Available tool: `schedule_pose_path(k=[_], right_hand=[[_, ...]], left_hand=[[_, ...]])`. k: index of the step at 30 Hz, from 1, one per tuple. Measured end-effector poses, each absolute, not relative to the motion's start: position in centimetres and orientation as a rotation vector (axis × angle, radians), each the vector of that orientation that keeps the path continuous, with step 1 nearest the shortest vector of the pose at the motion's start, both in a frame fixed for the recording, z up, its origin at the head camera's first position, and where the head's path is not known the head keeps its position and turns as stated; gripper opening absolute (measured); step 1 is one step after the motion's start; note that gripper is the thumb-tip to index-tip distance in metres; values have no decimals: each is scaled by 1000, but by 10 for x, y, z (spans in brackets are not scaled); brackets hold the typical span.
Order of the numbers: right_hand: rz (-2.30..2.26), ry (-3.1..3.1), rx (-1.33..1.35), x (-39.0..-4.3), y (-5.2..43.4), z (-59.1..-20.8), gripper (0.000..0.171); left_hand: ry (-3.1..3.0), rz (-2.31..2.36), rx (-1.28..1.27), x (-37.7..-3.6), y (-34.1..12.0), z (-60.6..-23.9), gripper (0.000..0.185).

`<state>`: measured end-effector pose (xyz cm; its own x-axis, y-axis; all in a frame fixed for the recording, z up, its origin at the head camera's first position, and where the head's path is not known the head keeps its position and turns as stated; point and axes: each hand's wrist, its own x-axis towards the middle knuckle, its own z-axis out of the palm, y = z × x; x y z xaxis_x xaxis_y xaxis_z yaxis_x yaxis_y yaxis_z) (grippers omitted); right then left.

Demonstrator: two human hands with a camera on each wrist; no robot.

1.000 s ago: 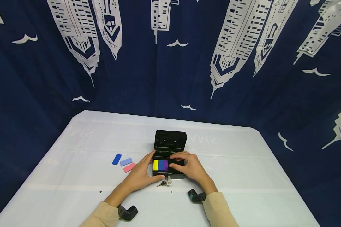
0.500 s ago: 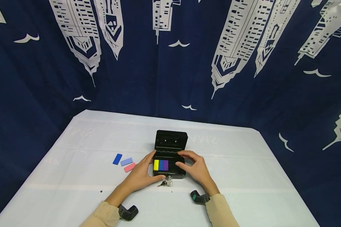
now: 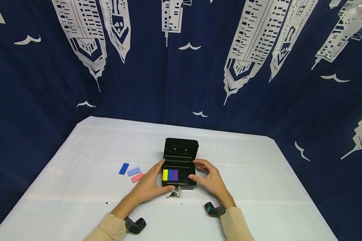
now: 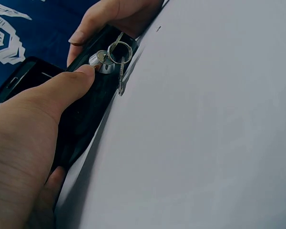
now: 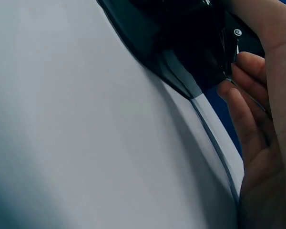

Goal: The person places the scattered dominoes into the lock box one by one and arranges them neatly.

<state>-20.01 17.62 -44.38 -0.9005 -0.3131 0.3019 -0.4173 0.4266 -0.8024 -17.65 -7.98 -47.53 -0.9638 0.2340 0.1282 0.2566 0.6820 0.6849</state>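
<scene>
A black metal cash box (image 3: pixel 184 170) stands on the table with its lid raised. Yellow (image 3: pixel 165 175), blue (image 3: pixel 170 175) and purple (image 3: pixel 175 175) blocks lie side by side in its left part. My left hand (image 3: pixel 147 188) holds the box's left side, thumb at the front by the lock (image 4: pixel 103 62) and fingers toward the back. From the lock hang keys on a ring (image 3: pixel 172 194). At the right side is my right hand (image 3: pixel 212 179), its thumb at the rim and its fingers at the rear corner, gripping the box. In the right wrist view those fingers (image 5: pixel 245 109) touch the corner.
Left of my left hand, a dark blue block (image 3: pixel 124 168), a light blue block (image 3: pixel 134 171) and a pink block (image 3: pixel 137 177) lie on the white tabletop (image 3: pixel 259 187). A navy curtain (image 3: pixel 169 83) with white building prints hangs behind the table.
My right hand has drawn back from inside the box, beside the purple block, to the box's right edge. The left hand and the blocks have stayed in place.
</scene>
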Motion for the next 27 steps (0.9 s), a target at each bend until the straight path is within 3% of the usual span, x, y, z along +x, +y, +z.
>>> schedule_pose_path(k=[10, 18, 27], right_hand=[[1426, -2772, 604, -208, 186, -464, 74], [1279, -2961, 601, -210, 185, -466, 97], [1278, -2965, 574, -210, 184, -468, 99]], left_hand=[[-2850, -1174, -419, -177, -80, -476, 104], [-2846, -1174, -419, -178, -81, -476, 104], [-2849, -1170, -415, -177, -79, -477, 104]])
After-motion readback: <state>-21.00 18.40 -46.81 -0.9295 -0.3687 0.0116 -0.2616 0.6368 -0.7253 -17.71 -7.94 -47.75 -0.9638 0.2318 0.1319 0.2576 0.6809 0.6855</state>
